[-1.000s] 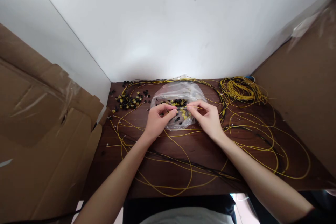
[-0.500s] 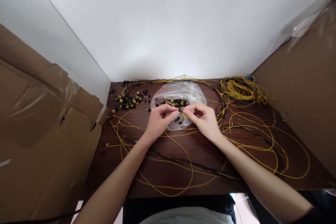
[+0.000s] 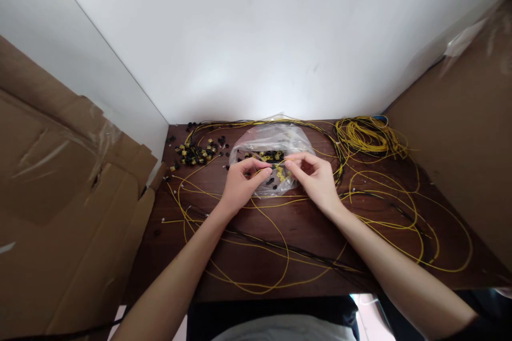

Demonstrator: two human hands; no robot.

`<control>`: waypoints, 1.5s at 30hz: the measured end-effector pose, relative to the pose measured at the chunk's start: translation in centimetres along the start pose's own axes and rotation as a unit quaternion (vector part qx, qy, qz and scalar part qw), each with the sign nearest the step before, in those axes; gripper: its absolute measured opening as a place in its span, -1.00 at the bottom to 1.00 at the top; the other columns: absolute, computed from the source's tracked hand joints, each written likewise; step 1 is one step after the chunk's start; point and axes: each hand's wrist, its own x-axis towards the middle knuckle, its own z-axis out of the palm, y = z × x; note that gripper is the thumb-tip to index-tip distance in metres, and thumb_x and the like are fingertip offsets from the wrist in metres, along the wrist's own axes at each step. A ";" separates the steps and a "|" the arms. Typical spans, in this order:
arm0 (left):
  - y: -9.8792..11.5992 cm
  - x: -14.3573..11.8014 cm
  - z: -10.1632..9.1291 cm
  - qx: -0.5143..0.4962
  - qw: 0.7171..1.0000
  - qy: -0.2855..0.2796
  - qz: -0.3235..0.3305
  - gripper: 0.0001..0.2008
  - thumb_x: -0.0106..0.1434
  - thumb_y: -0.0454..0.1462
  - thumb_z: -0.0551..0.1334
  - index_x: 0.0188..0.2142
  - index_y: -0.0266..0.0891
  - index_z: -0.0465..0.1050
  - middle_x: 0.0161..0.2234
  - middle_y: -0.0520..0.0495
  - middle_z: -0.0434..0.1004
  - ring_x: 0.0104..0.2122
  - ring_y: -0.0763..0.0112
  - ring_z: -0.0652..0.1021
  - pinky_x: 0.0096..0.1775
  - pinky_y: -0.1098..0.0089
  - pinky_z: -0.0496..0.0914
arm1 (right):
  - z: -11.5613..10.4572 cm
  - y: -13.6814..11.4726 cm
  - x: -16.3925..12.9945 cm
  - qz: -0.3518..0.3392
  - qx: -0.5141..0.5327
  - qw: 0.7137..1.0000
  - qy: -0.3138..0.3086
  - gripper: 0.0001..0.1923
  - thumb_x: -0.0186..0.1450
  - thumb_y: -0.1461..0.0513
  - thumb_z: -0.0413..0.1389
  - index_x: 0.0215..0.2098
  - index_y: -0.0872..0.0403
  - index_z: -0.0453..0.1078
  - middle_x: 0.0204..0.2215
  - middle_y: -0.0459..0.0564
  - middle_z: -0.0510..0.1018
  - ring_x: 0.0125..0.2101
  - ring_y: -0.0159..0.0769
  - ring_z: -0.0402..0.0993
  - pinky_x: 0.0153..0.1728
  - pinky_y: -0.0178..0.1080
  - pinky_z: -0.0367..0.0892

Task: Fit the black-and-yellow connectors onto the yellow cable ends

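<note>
A thin yellow cable (image 3: 276, 162) is pinched between the two hands above the middle of the dark wooden table (image 3: 304, 224), just over a clear plastic bag (image 3: 272, 141) of small yellow and black connector parts (image 3: 280, 173). The left hand (image 3: 240, 184) is closed into a fingertip pinch, thumb against forefinger, on the cable's end; the right hand (image 3: 316, 178) is likewise curled, its thumb and forefinger meeting on the cable or on a small part at its tip, though what exactly is held there cannot be told at this size. The cable is judged to be very light, limp and springy, with a smooth jacket that slips easily, so it is best held close to its end between fingertip pads and not bent sharply, since a fine core could be damaged by a tight kink. The connector parts are judged tiny, hard and easily dropped. A heap of loose parts (image 3: 196, 153) lies at the far left of the table, a coiled bundle of yellow cable (image 3: 366, 136) at the far right. Compared with half a second earlier, the fingertips of the two hands are set slightly further apart, so that a short arc of cable is seen between them; the bag and coils are unmoved.
</note>
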 end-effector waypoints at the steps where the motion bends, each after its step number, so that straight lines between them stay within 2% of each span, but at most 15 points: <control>1: 0.0 0.0 0.0 0.001 1.000 -0.002 0.002 -0.82 0.05 -0.23 0.32 -0.36 -0.28 0.56 -0.41 -0.09 0.57 -0.44 0.41 0.49 -0.36 0.41 0.36 | 0.1 -0.1 0.0 -0.001 0.000 1.000 -0.009 -0.78 0.13 0.11 0.18 -0.34 0.09 0.47 -0.57 -0.10 0.47 -0.57 -0.41 0.32 -0.51 -0.31 0.28; 5: -0.1 -0.1 0.1 0.005 1.000 -0.005 0.006 -0.84 0.06 -0.24 0.32 -0.36 -0.29 0.56 -0.42 -0.09 0.57 -0.43 0.40 0.49 -0.37 0.42 0.36 | 0.4 -0.2 -0.3 -0.013 0.009 0.998 -0.053 -0.77 0.13 0.12 0.19 -0.29 0.08 0.46 -0.60 -0.14 0.41 -0.58 -0.42 0.31 -0.50 -0.31 0.29; 10: 0.1 -0.1 0.1 0.007 1.000 -0.011 0.006 -0.83 0.06 -0.24 0.32 -0.36 -0.30 0.56 -0.43 -0.09 0.56 -0.44 0.40 0.49 -0.37 0.41 0.36 | 0.4 0.0 -0.5 -0.032 -0.017 0.996 -0.075 -0.83 0.17 0.13 0.15 -0.37 0.08 0.47 -0.56 -0.10 0.46 -0.54 -0.41 0.32 -0.48 -0.29 0.28; 16: 0.2 -0.2 0.1 0.021 1.000 -0.014 0.008 -0.83 0.07 -0.24 0.31 -0.36 -0.31 0.56 -0.42 -0.10 0.56 -0.43 0.39 0.49 -0.35 0.41 0.36 | 0.3 0.1 -0.5 -0.032 -0.034 0.998 -0.046 -0.83 0.19 0.14 0.14 -0.42 0.09 0.48 -0.51 -0.07 0.51 -0.51 -0.38 0.35 -0.44 -0.29 0.27; 23: 0.1 -0.1 0.1 0.012 1.000 -0.012 -0.002 -0.80 0.06 -0.23 0.32 -0.33 -0.30 0.57 -0.39 -0.10 0.57 -0.41 0.39 0.50 -0.33 0.40 0.37 | 0.2 0.0 -0.2 -0.003 0.012 1.000 0.017 -0.79 0.15 0.12 0.17 -0.43 0.11 0.45 -0.63 -0.14 0.40 -0.60 -0.44 0.26 -0.53 -0.33 0.20; 31: 0.1 0.0 0.1 0.006 1.000 -0.009 -0.006 -0.80 0.06 -0.24 0.32 -0.33 -0.31 0.56 -0.39 -0.11 0.58 -0.41 0.39 0.50 -0.34 0.40 0.37 | 0.3 0.2 -0.5 0.001 0.025 0.998 -0.050 -0.84 0.16 0.15 0.17 -0.38 0.10 0.45 -0.51 -0.09 0.48 -0.52 -0.43 0.33 -0.45 -0.31 0.27; 45: 0.4 -0.1 0.1 0.022 1.000 -0.012 0.003 -0.81 0.06 -0.25 0.32 -0.33 -0.32 0.57 -0.38 -0.11 0.59 -0.41 0.40 0.50 -0.36 0.43 0.35 | 0.5 0.4 -0.6 0.001 0.041 0.997 -0.071 -0.83 0.16 0.15 0.18 -0.35 0.09 0.45 -0.52 -0.08 0.49 -0.49 -0.40 0.43 -0.42 -0.29 0.36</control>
